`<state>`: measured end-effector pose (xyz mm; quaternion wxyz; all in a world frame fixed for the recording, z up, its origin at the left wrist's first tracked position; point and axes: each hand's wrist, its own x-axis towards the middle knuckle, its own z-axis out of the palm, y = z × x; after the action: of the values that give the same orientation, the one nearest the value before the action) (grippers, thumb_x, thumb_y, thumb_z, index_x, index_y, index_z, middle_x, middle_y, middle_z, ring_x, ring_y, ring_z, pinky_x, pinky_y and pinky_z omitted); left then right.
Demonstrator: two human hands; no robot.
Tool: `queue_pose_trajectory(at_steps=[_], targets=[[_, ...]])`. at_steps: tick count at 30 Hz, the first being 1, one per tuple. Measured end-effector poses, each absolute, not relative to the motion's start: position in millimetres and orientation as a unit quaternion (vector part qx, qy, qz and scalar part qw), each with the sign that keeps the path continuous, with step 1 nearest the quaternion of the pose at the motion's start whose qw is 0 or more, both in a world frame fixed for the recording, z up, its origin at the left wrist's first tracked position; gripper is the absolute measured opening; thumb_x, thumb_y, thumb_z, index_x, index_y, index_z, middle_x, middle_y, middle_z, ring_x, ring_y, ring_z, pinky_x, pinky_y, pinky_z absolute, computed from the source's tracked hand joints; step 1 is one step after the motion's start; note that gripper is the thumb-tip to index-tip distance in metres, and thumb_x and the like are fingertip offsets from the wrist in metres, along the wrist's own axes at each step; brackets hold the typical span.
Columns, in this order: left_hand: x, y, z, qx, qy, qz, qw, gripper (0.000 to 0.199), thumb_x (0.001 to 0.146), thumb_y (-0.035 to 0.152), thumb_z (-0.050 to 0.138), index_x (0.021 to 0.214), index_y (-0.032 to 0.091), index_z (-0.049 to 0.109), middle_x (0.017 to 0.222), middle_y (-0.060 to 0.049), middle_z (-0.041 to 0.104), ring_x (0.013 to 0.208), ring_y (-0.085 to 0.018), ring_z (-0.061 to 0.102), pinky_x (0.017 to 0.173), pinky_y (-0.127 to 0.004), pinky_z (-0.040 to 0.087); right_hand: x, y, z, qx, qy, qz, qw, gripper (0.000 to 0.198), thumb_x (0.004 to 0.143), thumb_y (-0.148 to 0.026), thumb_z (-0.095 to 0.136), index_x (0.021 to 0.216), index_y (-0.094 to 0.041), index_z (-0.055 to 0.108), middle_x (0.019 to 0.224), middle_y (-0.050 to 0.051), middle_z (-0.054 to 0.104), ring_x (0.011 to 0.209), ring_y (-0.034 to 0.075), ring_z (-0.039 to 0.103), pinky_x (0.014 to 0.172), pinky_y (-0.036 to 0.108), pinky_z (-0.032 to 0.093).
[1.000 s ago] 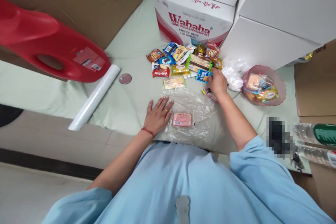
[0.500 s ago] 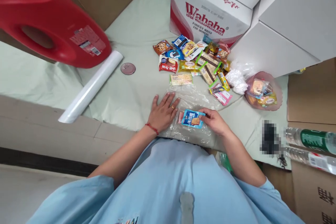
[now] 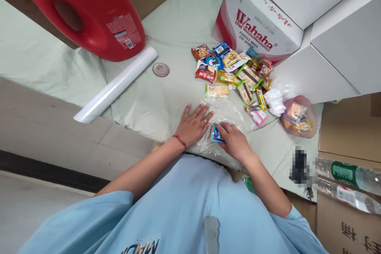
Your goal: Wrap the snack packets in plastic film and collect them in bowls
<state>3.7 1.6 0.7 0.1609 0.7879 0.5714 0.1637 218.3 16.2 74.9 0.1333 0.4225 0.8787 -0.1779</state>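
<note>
My left hand point(image 3: 195, 125) lies flat, fingers spread, at the left edge of a clear plastic bag point(image 3: 230, 111) on the cloth. My right hand point(image 3: 235, 141) has its fingers over a blue snack packet point(image 3: 216, 134), thumb side and fingertips gripping its right part. The packet lies on the bag, close to my left fingertips. Just beyond the bag is a pale green-edged wafer packet point(image 3: 217, 91). Behind it several wrapped snacks point(image 3: 229, 61) are heaped together.
A pink bowl point(image 3: 314, 117) with snacks stands right, beside crumpled plastic point(image 3: 275, 101). At the back are a Wahaha carton point(image 3: 253, 24) and white cabinet. To the left are a red jug point(image 3: 98, 12), a white film roll point(image 3: 116, 85) and a round lid point(image 3: 160, 70). Bottles point(image 3: 348, 172) lie right.
My right hand has come left over the blue packet and covers more of it. The pink wrapper at the packet's left end no longer shows. The camera view has shifted and tilted.
</note>
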Motion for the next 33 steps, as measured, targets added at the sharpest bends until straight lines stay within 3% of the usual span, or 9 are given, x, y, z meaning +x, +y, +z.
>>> queue_pose_trajectory(at_steps=[3,9,16,23,29,33], targets=[[3.8,1.2,-1.0,0.788,0.570,0.168,0.159,0.050,0.107,0.037,0.035,0.154,0.029,0.048,0.168,-0.009,0.037,0.157,-0.029,0.032,0.127,-0.064,0.009,221.8,18.7,72.1,0.447,0.863,-0.187,0.144,0.072,0.088,-0.020,0.070,0.155,-0.022,0.044,0.146,0.015,0.056,0.126,0.032,0.059,0.099,0.042,0.053],[4.4,1.0,-2.4,0.787,0.571,0.169,0.161,0.051,0.107,0.037,0.034,0.155,0.029,0.048,0.169,-0.009,0.036,0.156,-0.030,0.033,0.127,-0.065,0.008,226.1,21.8,75.0,0.466,0.845,-0.235,0.114,0.063,0.094,-0.038,0.070,0.151,-0.024,0.048,0.141,0.013,0.059,0.120,0.029,0.064,0.091,0.037,0.054],[6.3,0.4,-3.5,0.786,0.578,0.166,0.143,0.050,0.107,0.037,0.034,0.155,0.030,0.048,0.168,-0.007,0.038,0.156,-0.029,0.033,0.127,-0.064,0.010,222.2,14.6,66.6,0.457,0.859,-0.197,0.115,0.066,0.089,-0.028,0.071,0.150,-0.022,0.048,0.137,0.014,0.060,0.115,0.030,0.066,0.088,0.036,0.053],[7.0,0.2,-5.9,0.787,0.579,0.163,0.134,0.051,0.107,0.038,0.036,0.156,0.033,0.046,0.168,-0.007,0.038,0.156,-0.029,0.033,0.127,-0.065,0.010,242.8,34.4,72.8,0.513,0.830,-0.215,0.039,0.065,0.085,-0.026,0.071,0.146,-0.022,0.050,0.129,0.011,0.062,0.107,0.029,0.067,0.086,0.037,0.053],[7.5,0.5,-4.1,0.788,0.582,0.155,0.131,0.051,0.107,0.038,0.035,0.156,0.032,0.046,0.168,-0.008,0.038,0.156,-0.028,0.033,0.127,-0.064,0.011,220.0,40.9,64.1,0.504,0.840,-0.191,0.060,0.063,0.089,-0.029,0.070,0.148,-0.023,0.049,0.137,0.015,0.058,0.109,0.030,0.067,0.084,0.038,0.055],[2.6,1.4,-4.2,0.790,0.575,0.150,0.148,0.051,0.107,0.038,0.034,0.156,0.030,0.047,0.168,-0.010,0.038,0.156,-0.028,0.035,0.127,-0.063,0.014,225.6,34.7,60.0,0.491,0.844,-0.215,0.008,0.065,0.091,-0.040,0.073,0.149,-0.024,0.048,0.160,0.017,0.038,0.125,0.033,0.061,0.091,0.043,0.056]])
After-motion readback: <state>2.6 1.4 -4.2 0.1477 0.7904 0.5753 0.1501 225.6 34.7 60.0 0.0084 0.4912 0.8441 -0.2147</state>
